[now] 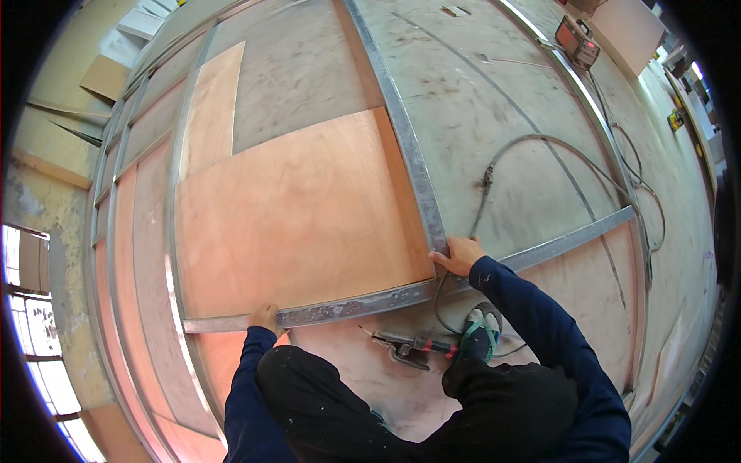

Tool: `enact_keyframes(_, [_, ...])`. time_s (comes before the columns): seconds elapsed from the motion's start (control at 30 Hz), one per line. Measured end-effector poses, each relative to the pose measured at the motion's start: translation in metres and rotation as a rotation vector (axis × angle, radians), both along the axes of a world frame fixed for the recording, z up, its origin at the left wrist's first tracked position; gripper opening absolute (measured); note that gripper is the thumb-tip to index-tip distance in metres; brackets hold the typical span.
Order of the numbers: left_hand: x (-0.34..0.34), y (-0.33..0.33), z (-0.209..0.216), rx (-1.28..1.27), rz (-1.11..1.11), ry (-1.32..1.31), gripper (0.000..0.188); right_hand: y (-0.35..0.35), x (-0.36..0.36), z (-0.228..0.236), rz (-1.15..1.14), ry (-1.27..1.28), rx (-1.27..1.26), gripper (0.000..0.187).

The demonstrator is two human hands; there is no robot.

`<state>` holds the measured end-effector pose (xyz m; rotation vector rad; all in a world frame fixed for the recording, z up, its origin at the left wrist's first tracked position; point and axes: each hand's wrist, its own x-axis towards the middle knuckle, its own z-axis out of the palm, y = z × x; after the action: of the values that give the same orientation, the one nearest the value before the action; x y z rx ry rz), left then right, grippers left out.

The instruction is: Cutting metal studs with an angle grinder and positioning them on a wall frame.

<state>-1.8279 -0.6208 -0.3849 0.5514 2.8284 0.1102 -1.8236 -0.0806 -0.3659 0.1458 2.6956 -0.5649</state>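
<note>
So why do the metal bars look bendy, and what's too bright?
In the head view, the fisheye lens bends straight edges, likely the bars too; in the head view, the windows at left glare nearly white.

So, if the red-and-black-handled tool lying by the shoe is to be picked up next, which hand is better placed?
Probably the right hand: it is at the metal bar, nearer the tool's handle, which extends toward the right shoe. The left hand, on the crossbar, is farther from that handle.
</note>
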Motion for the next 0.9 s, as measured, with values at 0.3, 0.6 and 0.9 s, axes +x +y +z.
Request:
enact_keyframes(0.3, [-0.003, 0.01, 0.0, -0.034, 0.071, -0.071, 0.055, 0.028, 0.057, 0.014, 0.118, 0.365, -0.069, 0.034])
enact_keyframes(0.6, [-0.004, 0.008, 0.003, -0.005, 0.041, -0.092, 0.055, 0.076, 0.142, 0.045, -0.01, 0.407, -0.189, 0.019])
enact_keyframes(0.9, [-0.001, -0.03, -0.025, 0.032, 0.046, 0.028, 0.019, 0.099, 0.304, 0.009, -0.237, 0.39, 0.083, 0.012])
